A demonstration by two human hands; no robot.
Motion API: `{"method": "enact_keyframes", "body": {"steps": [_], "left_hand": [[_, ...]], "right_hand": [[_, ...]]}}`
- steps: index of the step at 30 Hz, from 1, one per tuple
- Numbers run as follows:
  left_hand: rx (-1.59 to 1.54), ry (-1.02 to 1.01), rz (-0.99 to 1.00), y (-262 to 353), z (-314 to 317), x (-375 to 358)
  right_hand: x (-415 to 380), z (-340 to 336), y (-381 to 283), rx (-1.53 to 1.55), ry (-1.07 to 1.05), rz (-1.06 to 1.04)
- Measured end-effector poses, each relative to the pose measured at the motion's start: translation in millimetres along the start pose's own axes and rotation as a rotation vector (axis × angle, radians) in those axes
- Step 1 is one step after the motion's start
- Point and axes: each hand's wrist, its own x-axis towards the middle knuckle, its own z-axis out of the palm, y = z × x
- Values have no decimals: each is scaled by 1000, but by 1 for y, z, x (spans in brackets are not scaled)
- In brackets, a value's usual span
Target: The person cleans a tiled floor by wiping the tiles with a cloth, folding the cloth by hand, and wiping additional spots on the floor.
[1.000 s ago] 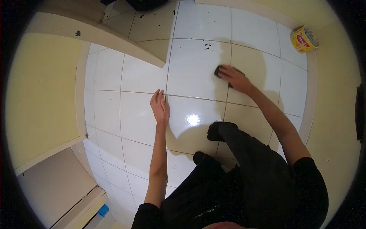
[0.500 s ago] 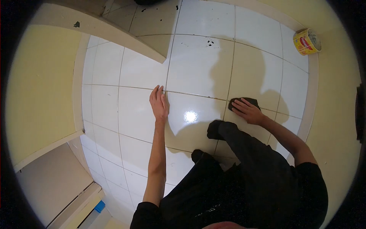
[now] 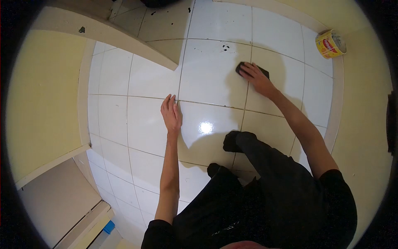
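My right hand is pressed over a dark folded cloth on the white floor tiles. Its fingers lie across the cloth, which shows on both sides of them. Farther left, my left hand rests on the floor by a tile joint, fingers stretched out and holding nothing. Several small black specks dot the tile ahead of the cloth, to its left.
A yellow tub stands in the far right corner against the wall. A beige panel edge juts in from the upper left. My feet in dark socks are close in front of me. Lower left is a blue item.
My right hand has slid the dark cloth forward and slightly left across the tiles, its arm now stretched farther out. My left hand stays in place.
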Motion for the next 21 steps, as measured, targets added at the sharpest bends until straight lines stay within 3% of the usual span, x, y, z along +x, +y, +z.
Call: {"method": "enact_keyframes", "body": {"steps": [2, 5, 8, 12, 17, 21], "left_hand": [[-1, 2, 8, 0, 2, 0], [-1, -8, -2, 4, -2, 1], [4, -13, -25, 8, -3, 1], [8, -6, -23, 5, -1, 1], [8, -3, -16, 4, -1, 0], [-1, -3, -19, 5, -2, 1]], "right_hand": [[15, -11, -5, 18, 55, 89], [11, -9, -17, 38, 143, 35], [-22, -9, -42, 67, 101, -59], [-79, -27, -77, 80, -107, -31], [-113, -4, -68, 53, -133, -10], [-85, -1, -43, 70, -80, -16]]}}
